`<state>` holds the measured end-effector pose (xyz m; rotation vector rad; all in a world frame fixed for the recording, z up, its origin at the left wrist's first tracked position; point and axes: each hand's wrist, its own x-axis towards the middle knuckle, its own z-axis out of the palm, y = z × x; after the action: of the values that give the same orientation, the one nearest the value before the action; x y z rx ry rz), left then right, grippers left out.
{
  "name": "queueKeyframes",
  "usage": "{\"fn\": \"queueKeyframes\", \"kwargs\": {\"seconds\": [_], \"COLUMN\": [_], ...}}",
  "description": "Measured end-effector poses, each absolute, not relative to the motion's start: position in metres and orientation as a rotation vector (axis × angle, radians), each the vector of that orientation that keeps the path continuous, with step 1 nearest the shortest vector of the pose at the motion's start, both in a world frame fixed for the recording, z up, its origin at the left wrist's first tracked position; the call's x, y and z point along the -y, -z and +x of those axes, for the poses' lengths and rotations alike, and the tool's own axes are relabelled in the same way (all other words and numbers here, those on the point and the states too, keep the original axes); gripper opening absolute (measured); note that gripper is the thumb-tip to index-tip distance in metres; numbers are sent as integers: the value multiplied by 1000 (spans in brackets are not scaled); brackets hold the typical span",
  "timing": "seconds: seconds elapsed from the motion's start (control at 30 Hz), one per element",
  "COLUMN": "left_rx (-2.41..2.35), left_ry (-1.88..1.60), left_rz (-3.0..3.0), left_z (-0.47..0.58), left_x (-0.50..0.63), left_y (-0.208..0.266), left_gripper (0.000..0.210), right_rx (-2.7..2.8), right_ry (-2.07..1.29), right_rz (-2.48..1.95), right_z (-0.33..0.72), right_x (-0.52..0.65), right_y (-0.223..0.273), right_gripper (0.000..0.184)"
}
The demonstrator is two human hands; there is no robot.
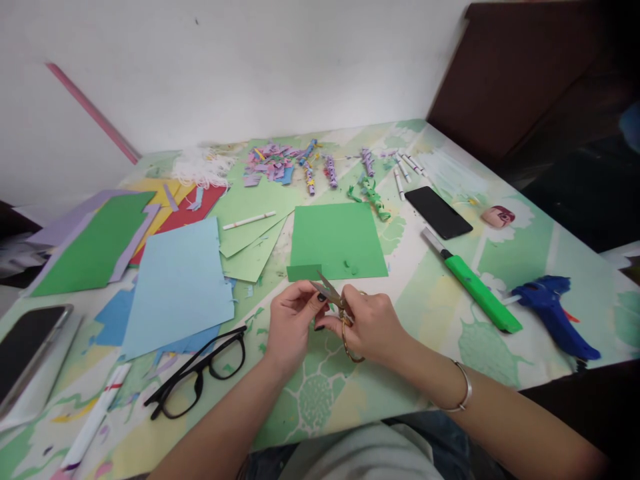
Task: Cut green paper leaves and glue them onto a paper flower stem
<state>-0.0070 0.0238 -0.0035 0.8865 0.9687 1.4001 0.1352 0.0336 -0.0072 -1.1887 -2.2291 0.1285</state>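
Shirt (355, 459) showed below the fingers: right hand (376, 323) curled round parted scissors (332, 295), left hand (293, 323) half-curled by their tips, hold unclear. Green paper (335, 237) lay beyond; keeping fingertips clear seemed wise.

Black-framed glasses (199, 380) lie on the left of the patterned tabletop (400, 393), near a large white marker (97, 417) with a purple end; a phone (30, 353) lies farther left. On the right, a second phone (439, 212) rests just beside a green cutter (483, 293), with a blue glue gun (555, 313) and a small pinkish object (498, 216) nearby. Behind stands a white wall (300, 67)
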Motion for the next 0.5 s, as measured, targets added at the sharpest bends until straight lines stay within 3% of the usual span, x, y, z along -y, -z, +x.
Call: {"fn": "queueKeyframes", "kwargs": {"seconds": [0.5], "left_rx": [-1049], "left_ry": [-1359], "left_rz": [1127], "left_z": [-22], "left_x": [-35], "left_y": [-5], "left_gripper": [8], "right_rx": [2283], "right_ry": [-132], "right_rz": [-1193], "right_z": [139], "right_x": [-36], "right_y": [6], "right_gripper": [59]}}
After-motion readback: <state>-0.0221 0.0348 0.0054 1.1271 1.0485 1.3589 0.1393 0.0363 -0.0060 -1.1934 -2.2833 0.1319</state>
